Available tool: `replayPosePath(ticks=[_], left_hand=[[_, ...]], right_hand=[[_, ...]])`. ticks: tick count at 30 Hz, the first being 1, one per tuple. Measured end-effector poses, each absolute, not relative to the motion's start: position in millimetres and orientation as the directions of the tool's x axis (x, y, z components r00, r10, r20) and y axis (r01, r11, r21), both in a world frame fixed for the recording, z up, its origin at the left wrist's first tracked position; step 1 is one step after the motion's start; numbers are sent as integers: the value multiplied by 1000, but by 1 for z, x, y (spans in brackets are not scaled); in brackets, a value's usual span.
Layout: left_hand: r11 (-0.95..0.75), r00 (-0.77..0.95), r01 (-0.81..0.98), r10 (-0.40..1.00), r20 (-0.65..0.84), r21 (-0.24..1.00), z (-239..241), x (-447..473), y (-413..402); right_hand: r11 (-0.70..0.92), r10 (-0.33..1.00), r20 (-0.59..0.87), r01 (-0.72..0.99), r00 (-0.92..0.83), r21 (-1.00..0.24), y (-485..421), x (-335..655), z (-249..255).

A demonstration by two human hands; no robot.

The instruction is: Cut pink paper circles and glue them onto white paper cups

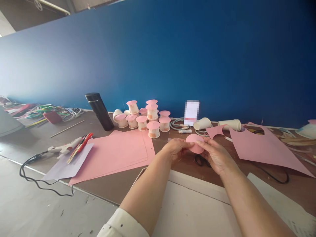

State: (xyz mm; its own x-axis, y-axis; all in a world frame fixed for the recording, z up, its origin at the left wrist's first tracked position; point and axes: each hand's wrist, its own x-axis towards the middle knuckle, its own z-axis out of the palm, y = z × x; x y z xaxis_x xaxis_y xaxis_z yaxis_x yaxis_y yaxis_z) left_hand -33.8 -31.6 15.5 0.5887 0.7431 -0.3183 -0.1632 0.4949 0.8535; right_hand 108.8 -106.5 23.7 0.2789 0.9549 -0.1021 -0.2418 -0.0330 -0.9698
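A small pink paper disc [195, 143] is held up between both hands above the brown table [118, 184]. My left hand [175, 148] pinches its left edge, fingers closed. My right hand [214, 154] grips its right and lower edge, fingers curled over it. Black scissors [200, 161] lie on the table just under my right hand. A stack of pink paper sheets [116, 153] lies to the left of my hands. A pink sheet with round cut-outs [261, 144] lies to the right.
Several paper cups topped with pink discs [145, 118] stand at the back by a black flask [99, 111]. A glue gun [64, 147] with a black cord and a red-handled cutter [81, 146] lie at left. Plain cups [202, 123] lie on their sides near the blue wall.
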Motion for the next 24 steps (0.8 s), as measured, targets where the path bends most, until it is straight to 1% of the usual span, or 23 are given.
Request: replayPosePath(ticks=[6, 9, 12, 17, 21, 24], left_hand=[[527, 578, -170, 738, -349, 833, 15, -33, -31], [517, 591, -163, 733, -336, 841, 14, -33, -33], [514, 615, -169, 722, -318, 841, 14, -33, -34], [551, 632, -162, 695, -342, 819, 15, -35, -34], [551, 619, -178, 707, -343, 815, 15, -34, -34], [567, 584, -180, 719, -377, 804, 16, -33, -33]], right_hand=[[-45, 954, -120, -263, 274, -964, -104, 110, 21], [-39, 952, -124, -293, 278, -955, -103, 110, 19], [-25, 960, -109, -307, 258, -951, -102, 110, 18], [-6, 964, -89, -316, 250, -949, -102, 111, 17], [-33, 957, -119, -307, 264, -951, -102, 110, 18], [-52, 940, -162, -347, 299, -937, -101, 110, 18]])
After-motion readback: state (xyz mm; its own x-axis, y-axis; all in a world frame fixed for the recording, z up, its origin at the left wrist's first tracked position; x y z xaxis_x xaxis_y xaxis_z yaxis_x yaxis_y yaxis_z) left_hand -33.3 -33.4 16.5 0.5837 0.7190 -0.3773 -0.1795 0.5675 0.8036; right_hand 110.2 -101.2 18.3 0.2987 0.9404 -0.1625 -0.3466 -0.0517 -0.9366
